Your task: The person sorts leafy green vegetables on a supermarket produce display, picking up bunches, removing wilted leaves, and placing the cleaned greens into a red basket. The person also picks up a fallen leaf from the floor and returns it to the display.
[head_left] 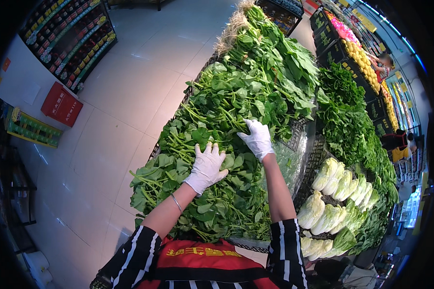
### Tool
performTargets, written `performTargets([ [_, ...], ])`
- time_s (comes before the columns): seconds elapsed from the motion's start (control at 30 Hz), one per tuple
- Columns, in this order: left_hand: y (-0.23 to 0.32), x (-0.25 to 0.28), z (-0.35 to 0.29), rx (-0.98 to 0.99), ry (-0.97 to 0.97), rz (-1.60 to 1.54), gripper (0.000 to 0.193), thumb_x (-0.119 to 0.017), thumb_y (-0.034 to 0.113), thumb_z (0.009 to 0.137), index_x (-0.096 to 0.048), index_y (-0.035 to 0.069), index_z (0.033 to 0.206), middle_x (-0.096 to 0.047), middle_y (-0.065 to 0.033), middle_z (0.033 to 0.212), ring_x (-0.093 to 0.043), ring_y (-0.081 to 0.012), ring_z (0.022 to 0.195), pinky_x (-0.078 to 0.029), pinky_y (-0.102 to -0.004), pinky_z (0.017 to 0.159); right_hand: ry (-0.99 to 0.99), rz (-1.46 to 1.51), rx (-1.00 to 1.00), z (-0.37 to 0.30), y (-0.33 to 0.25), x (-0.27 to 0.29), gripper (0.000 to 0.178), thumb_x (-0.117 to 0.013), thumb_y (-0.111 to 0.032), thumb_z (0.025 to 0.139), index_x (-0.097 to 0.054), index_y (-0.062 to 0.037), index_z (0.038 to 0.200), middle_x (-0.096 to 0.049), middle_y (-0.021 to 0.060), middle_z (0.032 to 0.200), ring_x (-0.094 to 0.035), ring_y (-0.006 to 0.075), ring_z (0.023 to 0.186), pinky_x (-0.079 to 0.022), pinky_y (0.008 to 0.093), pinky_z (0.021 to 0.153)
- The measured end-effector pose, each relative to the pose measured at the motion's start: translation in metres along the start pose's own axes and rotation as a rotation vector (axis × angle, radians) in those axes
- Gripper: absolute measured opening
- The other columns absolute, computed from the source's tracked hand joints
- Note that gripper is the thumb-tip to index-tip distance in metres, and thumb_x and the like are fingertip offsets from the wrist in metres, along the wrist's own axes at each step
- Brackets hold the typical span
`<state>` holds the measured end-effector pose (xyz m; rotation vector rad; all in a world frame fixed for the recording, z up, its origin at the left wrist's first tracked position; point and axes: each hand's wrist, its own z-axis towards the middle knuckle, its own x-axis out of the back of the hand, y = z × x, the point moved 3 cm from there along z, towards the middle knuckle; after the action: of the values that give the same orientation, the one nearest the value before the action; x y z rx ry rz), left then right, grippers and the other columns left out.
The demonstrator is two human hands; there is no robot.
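Note:
Leafy green vegetables [193,207] with long pale stems lie heaped on a display stand in front of me. My left hand [207,166], in a white glove, rests palm down on the heap with its fingers spread. A little farther and to the right, my right hand [257,139], gloved the same way, touches the stems and leaves with thumb and fingers apart. Nothing shows lifted in either hand. Beyond them lie bunches of longer-leaved greens [289,72], with pale stringy roots [231,31] at their far left end.
Right of a clear-covered strip [287,168] stand rows of napa cabbages [323,214] and darker leafy greens [342,101]. Fruit bins [359,58] and other people [385,62] are farther right. A tiled floor [115,139], red box [61,104] and stocked shelves [67,36] are at left.

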<state>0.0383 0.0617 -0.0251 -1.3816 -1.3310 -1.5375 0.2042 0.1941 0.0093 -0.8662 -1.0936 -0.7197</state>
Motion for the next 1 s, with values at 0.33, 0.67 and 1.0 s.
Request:
performTargets([
  [0.33,-0.019,0.062,-0.001,-0.004,-0.051,-1.149,0.081,-0.078,0.030,0.090,-0.038,0.001,0.155,-0.042,-0.0183,0.158,-0.036,-0.0261,0.148,-0.030,-0.0380,0.121,-0.067,0.578,0.043,-0.089,-0.075,0.090,0.042,-0.082,-0.019,0.084,-0.067,-0.0025,0.119,-0.070,0.0120,0.097,-0.067,0.0254,0.084,-0.053,0.0352,0.079],
  [0.67,-0.002,0.080,-0.047,0.313,-0.013,-1.786,0.017,-0.056,0.025,0.106,-0.060,0.008,0.106,-0.074,-0.0086,0.109,-0.072,-0.0158,0.101,-0.055,-0.0313,0.089,-0.335,1.345,-0.430,-0.136,-0.074,0.067,0.039,-0.078,-0.023,0.092,-0.068,-0.0009,0.123,-0.070,0.0005,0.111,-0.061,0.0089,0.099,-0.048,0.0266,0.092],
  [1.0,-0.039,0.069,-0.100,0.407,0.330,-1.666,0.017,-0.054,0.020,0.106,-0.057,0.003,0.106,-0.072,-0.0131,0.102,-0.071,-0.0181,0.082,-0.060,-0.0304,0.072,0.178,1.237,-0.390,-0.126,-0.082,0.166,0.033,-0.070,-0.029,0.099,-0.065,-0.0037,0.118,-0.068,0.0003,0.096,-0.061,0.0082,0.083,-0.051,0.0253,0.076],
])
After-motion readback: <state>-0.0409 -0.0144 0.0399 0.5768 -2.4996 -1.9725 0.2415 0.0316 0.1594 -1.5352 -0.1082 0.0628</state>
